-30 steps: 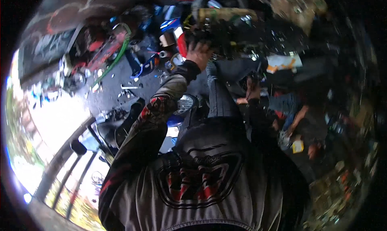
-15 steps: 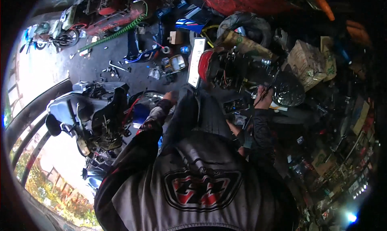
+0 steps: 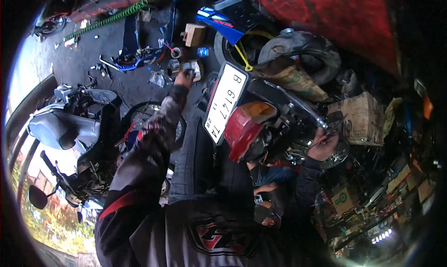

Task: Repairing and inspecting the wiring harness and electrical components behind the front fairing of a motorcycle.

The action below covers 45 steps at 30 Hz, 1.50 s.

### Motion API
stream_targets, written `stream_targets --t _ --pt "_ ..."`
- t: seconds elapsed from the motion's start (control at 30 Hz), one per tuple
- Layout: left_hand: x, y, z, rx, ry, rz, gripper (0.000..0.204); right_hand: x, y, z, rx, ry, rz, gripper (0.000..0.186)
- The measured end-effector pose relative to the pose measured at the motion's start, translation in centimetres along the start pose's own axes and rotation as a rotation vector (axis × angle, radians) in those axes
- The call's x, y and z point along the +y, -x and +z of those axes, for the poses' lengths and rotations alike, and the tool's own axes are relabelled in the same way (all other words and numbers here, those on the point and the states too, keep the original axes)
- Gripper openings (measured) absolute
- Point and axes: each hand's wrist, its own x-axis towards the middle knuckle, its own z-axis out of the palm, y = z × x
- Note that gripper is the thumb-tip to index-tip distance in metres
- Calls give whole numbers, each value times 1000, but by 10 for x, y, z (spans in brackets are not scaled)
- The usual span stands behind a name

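My left hand point(image 3: 184, 79) is stretched forward over a small open box point(image 3: 197, 70) of parts on the floor. Its fingers are bent around something small and greyish that I cannot make out. My right hand point(image 3: 323, 146) is at the right side of a partly stripped motorcycle, beside a silver rod-like part point(image 3: 311, 109). Those fingers are curled, and thin dark strands or a slim tool show by them, too small to name. Between my arms are the motorcycle's red and orange tail light point(image 3: 247, 127) and its white number plate point(image 3: 225, 101).
A seated person's arm point(image 3: 265, 188) shows below the tail light. Loose tyres point(image 3: 309, 57), a cardboard box point(image 3: 358, 118) and a blue fairing panel point(image 3: 221, 25) lie ahead. A grey scooter point(image 3: 70, 127) stands at left. A green coiled hose point(image 3: 111, 20) crosses the floor.
My left hand has gone from beside my knee forward to the parts box. My right hand stays by the motorcycle. The view has shifted, and the tail light and plate look nearer.
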Motion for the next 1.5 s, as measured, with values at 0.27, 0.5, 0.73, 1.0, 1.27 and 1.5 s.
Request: stream_targets --t 0.27,0.5,0.73,1.0,1.27,1.5 --pt "71 -144 78 -221 129 118 43 10 -52 23 39 310 -404 60" --pt "92 -202 130 -400 789 -273 26 -7 -74 41 -209 300 -542 62" --pt "133 -208 61 -571 1196 -427 22 -14 -71 65 -326 18 -431 64" --pt "176 -188 27 -379 799 -241 18 -35 -77 84 -405 -290 -71 50" --pt "194 -222 43 -412 1569 -206 29 -94 -135 157 -740 -246 -48 33" --pt "214 -268 34 -380 1621 -339 12 -136 -189 318 -580 -290 -261 42"
